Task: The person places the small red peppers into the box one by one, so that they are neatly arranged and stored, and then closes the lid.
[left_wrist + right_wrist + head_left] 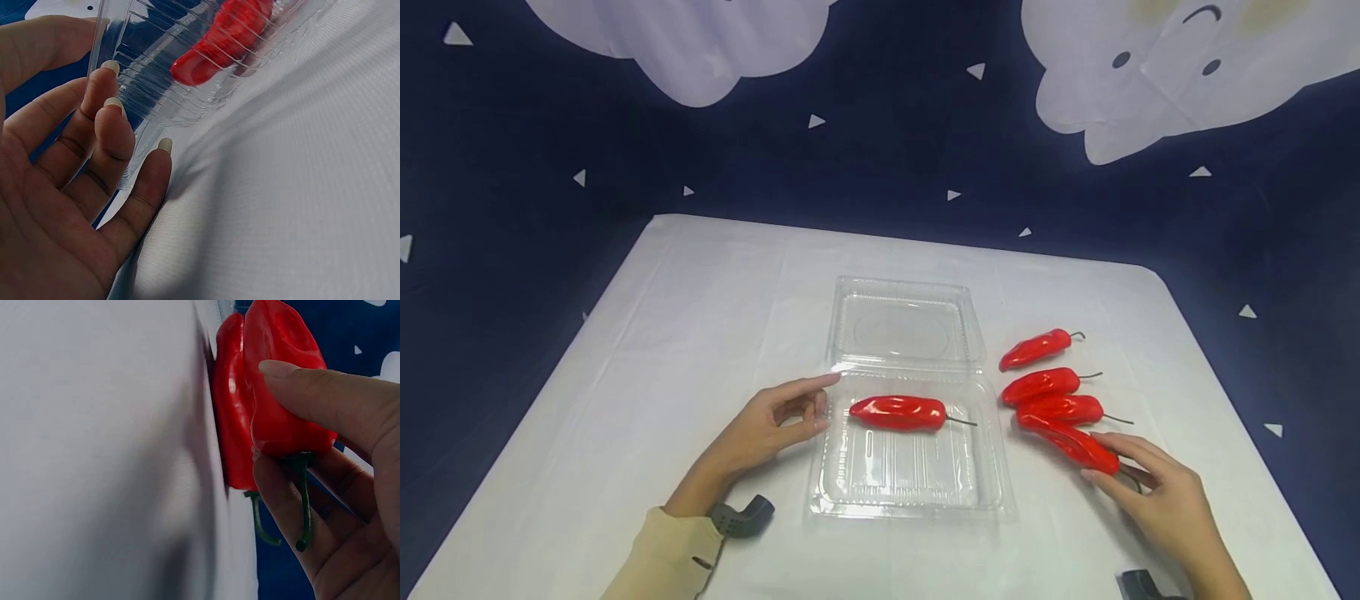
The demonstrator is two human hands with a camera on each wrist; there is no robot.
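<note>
My right hand (1165, 492) pinches a glossy red pepper (1078, 446) near its stem end, thumb on one side and fingers on the other. In the right wrist view, this pepper (284, 394) tilts over another red pepper (232, 412) lying behind it. My left hand (775, 421) rests its fingertips at the left rim of a clear plastic clamshell box (917, 492), fingers loosely bent. Inside the box's base lies one red pepper (898, 413), its stem pointing right. Through the ribbed plastic, the left wrist view shows that pepper's tip (194, 69).
The box's lid (898, 333) lies folded back, away from me. Right of the box are a pepper (1037, 348) lying apart at the back, another (1041, 385), and one (1067, 409) partly under the pinched pepper. All lie on a white-covered table (700, 333) before a dark blue backdrop.
</note>
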